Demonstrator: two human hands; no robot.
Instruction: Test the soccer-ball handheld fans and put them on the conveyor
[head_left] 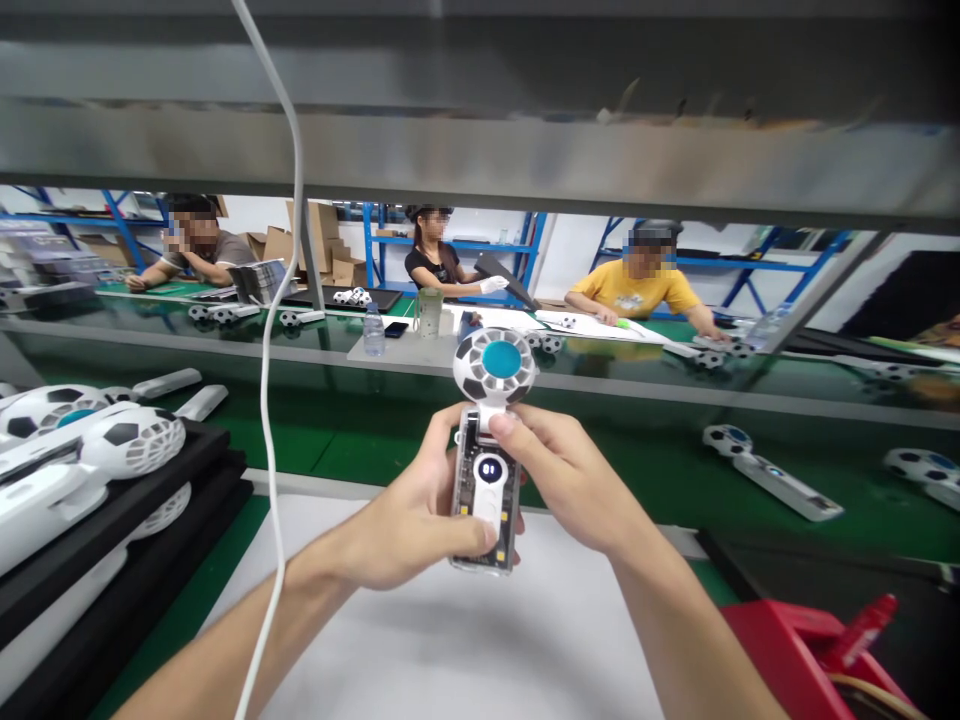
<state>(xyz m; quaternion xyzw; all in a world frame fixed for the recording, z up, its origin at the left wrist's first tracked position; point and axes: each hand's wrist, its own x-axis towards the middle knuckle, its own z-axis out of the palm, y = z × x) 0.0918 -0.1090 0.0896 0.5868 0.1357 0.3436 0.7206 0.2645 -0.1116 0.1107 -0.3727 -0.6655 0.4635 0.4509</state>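
Note:
Upright in front of me is a handheld fan (495, 375) with a round football-patterned head, a blue centre and a clear-cased body. Its small round display is lit and seems to read 01. My left hand (409, 515) grips the body from the left, its thumb pressed on the lower front near the buttons. From the right, my right hand (566, 465) holds the neck, with the thumb just below the fan head. The fingers of both hands are mostly hidden behind the fan. Below them lies a white sheet (420, 640) on the bench.
Black foam trays (202, 455) with several football-patterned fans stand at left. A white cable (266, 420) hangs down left of me. A red bin (787, 650) holding a red marker (862, 630) is at lower right. Another fan (784, 480) lies right. Three people sit across the bench.

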